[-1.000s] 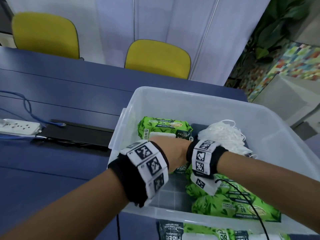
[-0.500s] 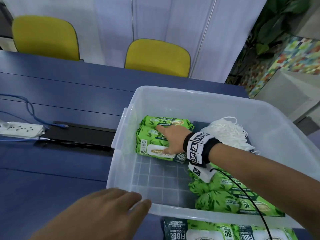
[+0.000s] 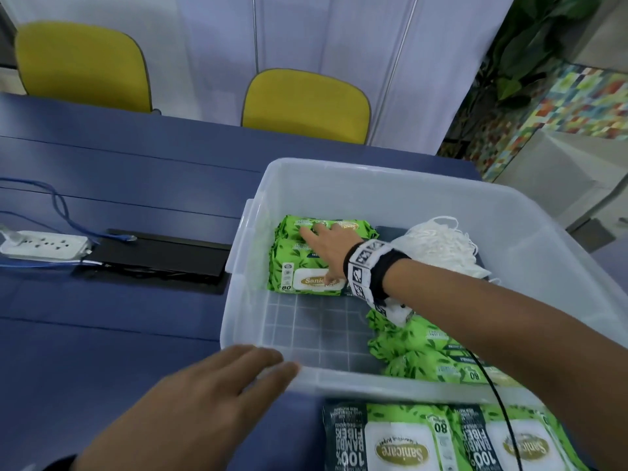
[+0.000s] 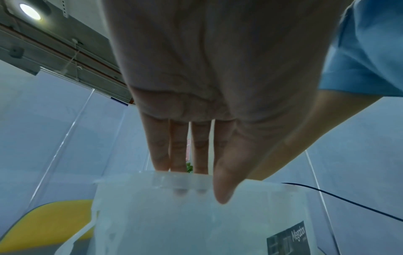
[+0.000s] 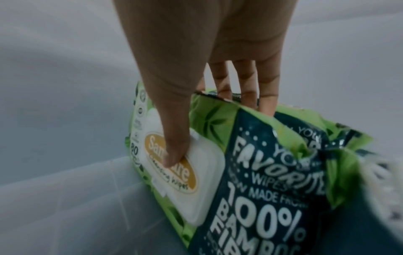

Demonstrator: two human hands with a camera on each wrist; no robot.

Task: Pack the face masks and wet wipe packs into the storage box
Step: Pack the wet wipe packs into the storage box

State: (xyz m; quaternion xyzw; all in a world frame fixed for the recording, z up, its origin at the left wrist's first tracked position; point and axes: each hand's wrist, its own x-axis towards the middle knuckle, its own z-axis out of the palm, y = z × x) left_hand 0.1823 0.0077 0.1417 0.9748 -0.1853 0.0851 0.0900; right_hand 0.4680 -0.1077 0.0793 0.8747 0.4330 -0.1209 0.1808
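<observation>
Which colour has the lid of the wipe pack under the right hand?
White lid with a gold oval label; clearest in the right wrist view.

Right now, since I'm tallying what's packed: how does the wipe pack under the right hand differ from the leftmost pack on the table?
The boxed pack sits inside the storage box, by its left wall; the table pack lies outside, before the near wall. The right hand rests on the boxed pack, thumb on its lid; nothing touches the table pack. Both are green Sanicare packs.
</observation>
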